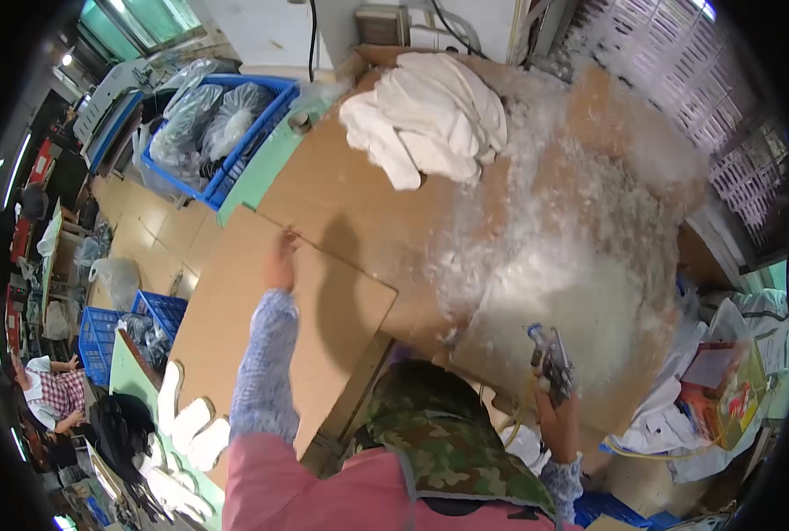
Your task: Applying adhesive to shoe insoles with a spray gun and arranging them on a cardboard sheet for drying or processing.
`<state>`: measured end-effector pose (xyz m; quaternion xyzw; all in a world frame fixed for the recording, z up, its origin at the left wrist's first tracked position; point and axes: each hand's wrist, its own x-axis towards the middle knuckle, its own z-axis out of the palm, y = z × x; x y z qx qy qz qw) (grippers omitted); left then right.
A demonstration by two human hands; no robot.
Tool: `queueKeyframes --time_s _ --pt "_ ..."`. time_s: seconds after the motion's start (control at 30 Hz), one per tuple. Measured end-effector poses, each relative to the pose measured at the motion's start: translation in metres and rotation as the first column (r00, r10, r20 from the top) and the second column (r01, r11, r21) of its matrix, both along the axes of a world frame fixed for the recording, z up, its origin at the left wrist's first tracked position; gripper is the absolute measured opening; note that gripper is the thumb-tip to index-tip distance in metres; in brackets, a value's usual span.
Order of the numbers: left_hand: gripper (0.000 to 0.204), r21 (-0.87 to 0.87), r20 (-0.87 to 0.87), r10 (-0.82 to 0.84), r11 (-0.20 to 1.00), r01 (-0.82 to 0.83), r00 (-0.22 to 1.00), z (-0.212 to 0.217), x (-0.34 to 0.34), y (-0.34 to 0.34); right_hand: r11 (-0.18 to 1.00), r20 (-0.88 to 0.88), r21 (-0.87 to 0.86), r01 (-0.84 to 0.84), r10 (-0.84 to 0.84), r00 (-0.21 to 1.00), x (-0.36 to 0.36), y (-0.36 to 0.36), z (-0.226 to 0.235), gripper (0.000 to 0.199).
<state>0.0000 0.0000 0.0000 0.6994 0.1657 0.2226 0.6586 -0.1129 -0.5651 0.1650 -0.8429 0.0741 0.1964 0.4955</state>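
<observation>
**Right hand (559, 418) is gripping a metal spray gun (555, 361) beside a residue-covered patch of cardboard**

At the far left, a co-worker (57, 389) in a checked apron is showing beyond the workspace; nearer, white sole-shaped pieces (193, 425) are lying along the lower left edge of the work surface; farther up, a blue crate (226, 180) is holding clear plastic bags (235, 113); the left hand (282, 248) is reaching out over brown cardboard (235, 301), its fingers partly bent, though whether they are pinching anything one cannot tell; a heap of white cloth (434, 115) is resting at the far side; the person in the camouflage cap (439, 425) is bending in at the lower middle; white fluffy residue (536, 274) is covering the cardboard's right part; the right hand's fingers are wrapping round the gun's handle near that residue; plastic-wrapped goods (722, 389) are lying at the far right.
</observation>
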Motion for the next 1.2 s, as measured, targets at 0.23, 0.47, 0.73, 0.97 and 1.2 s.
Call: queueKeyframes --time_s 0.23,0.47,0.73,0.97,1.2 --pt "0.026 0.708 0.206 0.003 0.690 -0.151 0.979 0.066 0.333 -0.088 0.921 0.080 0.054 0.387 -0.390 0.917 -0.011 0.007 0.004 0.033" --pt "0.042 0.858 -0.337 0.368 0.499 0.122 0.866 0.106 0.459 -0.137 0.871 0.086 -0.213 0.442 -0.434 0.897 -0.029 0.014 0.005 0.029" --pt "0.029 0.885 -0.111 -0.197 0.427 0.187 0.974 0.168 0.425 -0.141 0.852 0.111 -0.086 0.517 -0.507 0.855 -0.031 0.001 0.016 0.026" --pt "0.022 0.059 -0.066 -0.837 0.541 0.839 0.544 0.306 0.240 -0.332 0.827 0.191 -0.086 0.556 -0.534 0.823 -0.061 -0.046 0.012 0.027" --pt "0.021 -0.362 0.083 -0.867 0.434 0.825 0.492 0.234 0.131 -0.436 0.732 0.133 0.124 0.670 -0.682 0.719 -0.089 -0.064 0.033 0.021"
